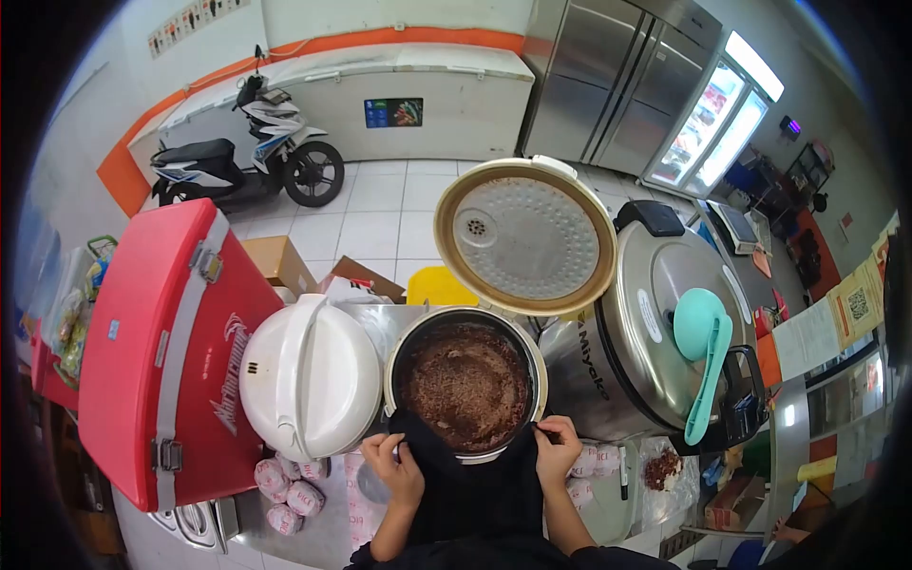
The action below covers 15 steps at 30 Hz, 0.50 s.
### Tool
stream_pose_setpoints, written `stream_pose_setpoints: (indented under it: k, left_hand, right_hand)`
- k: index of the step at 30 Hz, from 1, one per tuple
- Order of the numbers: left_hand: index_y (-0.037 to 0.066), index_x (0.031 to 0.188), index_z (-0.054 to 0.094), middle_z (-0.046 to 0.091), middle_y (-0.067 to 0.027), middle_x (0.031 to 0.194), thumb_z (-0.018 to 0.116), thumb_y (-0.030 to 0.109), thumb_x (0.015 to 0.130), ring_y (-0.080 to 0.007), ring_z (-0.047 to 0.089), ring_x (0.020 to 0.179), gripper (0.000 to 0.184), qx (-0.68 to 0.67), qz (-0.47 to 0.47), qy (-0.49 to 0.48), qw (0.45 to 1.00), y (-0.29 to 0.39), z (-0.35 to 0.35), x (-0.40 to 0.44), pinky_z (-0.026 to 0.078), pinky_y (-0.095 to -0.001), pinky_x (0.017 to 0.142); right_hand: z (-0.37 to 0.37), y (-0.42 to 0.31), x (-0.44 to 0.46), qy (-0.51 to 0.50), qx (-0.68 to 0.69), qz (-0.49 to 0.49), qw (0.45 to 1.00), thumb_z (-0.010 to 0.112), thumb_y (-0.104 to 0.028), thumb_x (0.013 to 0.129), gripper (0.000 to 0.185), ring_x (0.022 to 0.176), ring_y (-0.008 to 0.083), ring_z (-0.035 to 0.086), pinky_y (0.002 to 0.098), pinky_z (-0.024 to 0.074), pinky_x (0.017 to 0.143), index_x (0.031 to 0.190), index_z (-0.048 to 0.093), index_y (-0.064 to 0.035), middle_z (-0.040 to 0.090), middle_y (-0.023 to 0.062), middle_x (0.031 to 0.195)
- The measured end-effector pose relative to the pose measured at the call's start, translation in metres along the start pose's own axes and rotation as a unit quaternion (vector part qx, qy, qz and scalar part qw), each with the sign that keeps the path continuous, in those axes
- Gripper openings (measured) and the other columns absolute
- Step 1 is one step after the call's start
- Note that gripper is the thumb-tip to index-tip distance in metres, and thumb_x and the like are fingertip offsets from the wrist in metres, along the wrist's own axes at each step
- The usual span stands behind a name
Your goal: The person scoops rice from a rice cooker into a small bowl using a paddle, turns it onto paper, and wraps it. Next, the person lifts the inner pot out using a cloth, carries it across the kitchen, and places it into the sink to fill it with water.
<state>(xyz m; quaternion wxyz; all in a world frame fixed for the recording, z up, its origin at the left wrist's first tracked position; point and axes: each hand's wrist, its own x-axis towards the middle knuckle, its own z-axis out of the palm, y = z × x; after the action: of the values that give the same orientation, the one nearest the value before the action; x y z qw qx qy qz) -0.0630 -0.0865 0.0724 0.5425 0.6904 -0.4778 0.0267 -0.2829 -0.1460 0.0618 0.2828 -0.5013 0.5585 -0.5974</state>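
In front of me an open rice cooker (389, 328) holds reddish-brown cooked rice (463, 385), with its lid (525, 237) tipped up behind it. A piece of black cloth (467, 499) spreads between my hands and reaches the pot's near rim. My left hand (394, 470) pinches the cloth's left edge, and my right hand (559, 454) pinches its right edge. Where the cloth ends against my dark clothing I cannot tell. Below the left hand lies printed wrapping; several wrapped rice packs (288, 489) sit further left.
A closed white rice cooker (313, 375) and a red cooler box (157, 380) stand left. To the right is a large steel Miyako cooker (608, 366) with a teal rice paddle (703, 370) on its lid. A marker (624, 475) lies near wrapped packs and a plastic bag (663, 475).
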Motion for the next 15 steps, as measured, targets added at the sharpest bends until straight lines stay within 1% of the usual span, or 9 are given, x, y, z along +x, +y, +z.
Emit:
stream_pose_setpoints:
  k: [1,3,5,6,7,9,10,13,15]
  left_hand:
    - [0.003,0.089,0.053,0.044,-0.0103,0.081,0.053,-0.001,0.078,-0.0234,0.044,0.076,0.011,-0.041,-0.008,0.007,0.999,0.000,0.000,0.000,0.035,-0.0321,0.070]
    - [0.003,0.089,0.054,0.045,-0.0096,0.079,0.055,0.000,0.078,-0.0224,0.043,0.074,0.012,-0.032,-0.005,0.020,0.999,-0.002,0.000,0.001,0.034,-0.0310,0.067]
    - [0.004,0.088,0.056,0.045,-0.0081,0.076,0.059,0.001,0.077,-0.0205,0.042,0.068,0.012,-0.016,0.017,0.067,0.997,-0.003,-0.003,0.007,0.032,-0.0289,0.061]
    - [0.004,0.084,0.055,0.044,-0.0061,0.072,0.062,0.001,0.075,-0.0184,0.040,0.065,0.011,0.070,0.022,-0.006,0.997,0.002,0.001,0.020,0.031,-0.0282,0.059]
    - [0.004,0.084,0.055,0.044,-0.0061,0.072,0.062,0.001,0.075,-0.0184,0.040,0.065,0.011,0.071,0.021,-0.005,0.997,0.002,0.002,0.020,0.031,-0.0282,0.059]
    - [0.005,0.083,0.056,0.044,-0.0051,0.072,0.064,0.000,0.073,-0.0162,0.040,0.065,0.014,0.090,-0.049,-0.038,0.994,-0.001,0.008,0.019,0.031,-0.0285,0.059]
    - [0.005,0.078,0.056,0.044,-0.0033,0.065,0.066,0.000,0.072,-0.0142,0.040,0.058,0.013,0.078,-0.079,0.013,0.994,-0.002,0.011,0.017,0.030,-0.0285,0.053]
    - [0.004,0.072,0.056,0.044,-0.0020,0.056,0.069,0.002,0.071,-0.0129,0.039,0.048,0.013,0.038,-0.144,-0.066,0.987,0.001,0.004,0.020,0.028,-0.0285,0.046]
    - [0.004,0.069,0.056,0.043,-0.0021,0.052,0.070,0.003,0.069,-0.0131,0.039,0.043,0.014,0.047,-0.143,-0.064,0.986,0.008,0.001,0.030,0.028,-0.0280,0.042]
  right_hand:
    - [0.000,-0.008,0.003,0.005,-0.020,-0.048,0.999,0.067,0.012,0.060,0.018,0.074,0.0165,0.058,0.0258,0.0451,0.067,0.071,0.061,-0.0010,0.060,0.0093,0.079]
    - [0.004,-0.029,0.010,0.045,-0.030,-0.042,0.998,0.070,0.010,0.056,0.020,0.067,0.0179,0.053,0.0269,0.0423,0.065,0.068,0.062,-0.0029,0.055,0.0077,0.072]
    - [0.010,-0.041,0.016,0.092,-0.161,-0.109,0.977,0.074,0.007,0.053,0.022,0.060,0.0174,0.047,0.0275,0.0389,0.062,0.068,0.063,-0.0039,0.048,0.0055,0.067]
    - [0.012,-0.031,0.018,0.078,-0.193,-0.095,0.974,0.076,0.005,0.052,0.022,0.055,0.0158,0.040,0.0284,0.0356,0.060,0.068,0.065,-0.0049,0.040,0.0029,0.060]
    - [0.012,-0.024,0.017,0.076,-0.192,-0.095,0.974,0.076,0.005,0.052,0.022,0.055,0.0158,0.040,0.0284,0.0356,0.060,0.068,0.065,-0.0049,0.040,0.0029,0.060]
    - [0.013,-0.018,0.017,0.023,-0.235,0.003,0.972,0.077,0.002,0.054,0.021,0.052,0.0138,0.039,0.0278,0.0344,0.055,0.069,0.064,-0.0051,0.038,0.0011,0.055]
    - [0.015,-0.023,0.018,0.029,-0.243,-0.004,0.970,0.078,-0.002,0.056,0.019,0.046,0.0130,0.036,0.0278,0.0312,0.048,0.068,0.063,-0.0044,0.035,0.0006,0.051]
    - [0.017,-0.022,0.017,0.071,-0.183,0.057,0.979,0.078,-0.004,0.059,0.018,0.043,0.0135,0.037,0.0284,0.0285,0.042,0.067,0.062,-0.0036,0.039,0.0025,0.051]
    - [0.012,-0.028,0.022,0.032,-0.239,0.025,0.970,0.078,-0.005,0.060,0.018,0.043,0.0137,0.039,0.0283,0.0294,0.042,0.067,0.061,-0.0030,0.041,0.0033,0.051]
